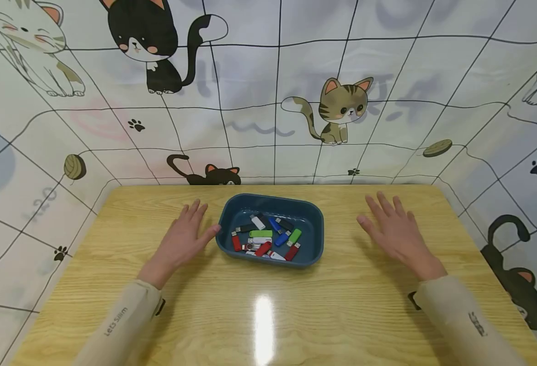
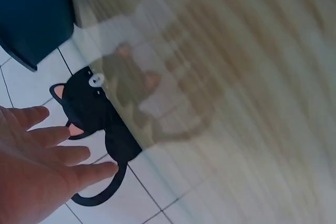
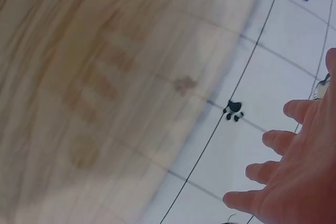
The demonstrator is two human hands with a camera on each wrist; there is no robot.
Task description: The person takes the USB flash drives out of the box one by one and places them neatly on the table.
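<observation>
blue tray point(image 1: 312, 239) sits on the wood-grained counter point(image 1: 332, 315), and is probably best steadied by its rim while its contents are handled. the left hand point(image 1: 179, 239) is just beside the tray's left end, whether touching it i cannot tell, and the right hand point(image 1: 398, 234) is well apart on the other side, each grip wide, with fingers spread and holding nothing. usb sticks point(image 1: 282, 239), some red, green or blue, lie jumbled inside, so good handling likely calls for a light fingertip pinch on one casing at a time, uppermost first, without dragging its neighbours.
</observation>
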